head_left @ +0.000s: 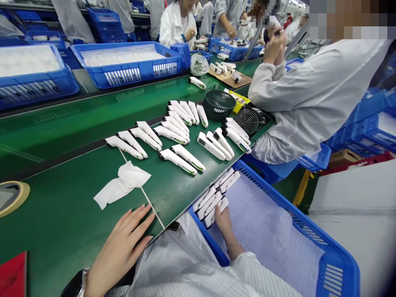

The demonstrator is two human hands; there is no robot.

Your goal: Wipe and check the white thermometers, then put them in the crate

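My left hand (123, 239) lies on the green bench top with its fingers stretched out, holding nothing. Just beyond its fingertips is a crumpled white cloth or tissue (122, 183). Down in the blue crate (337, 251), at my right, my right hand (224, 222) has its fingers closed at the end of a white infrared thermometer (220, 205); part of the grip is hidden. Several more thermometers (206, 202) lie side by side there. On the bench, angled white thermometers (177, 160) with open handles showing green inside lie in rows, and several (213, 145) rest close together near the edge.
A black round fan (219, 103) and a square fan (250, 119) stand at the bench's far right. A tape roll (21, 200) lies left, with a red item (14, 274) nearer. Blue crates (126, 66) line the back. A co-worker's sleeve (309, 99) is at right.
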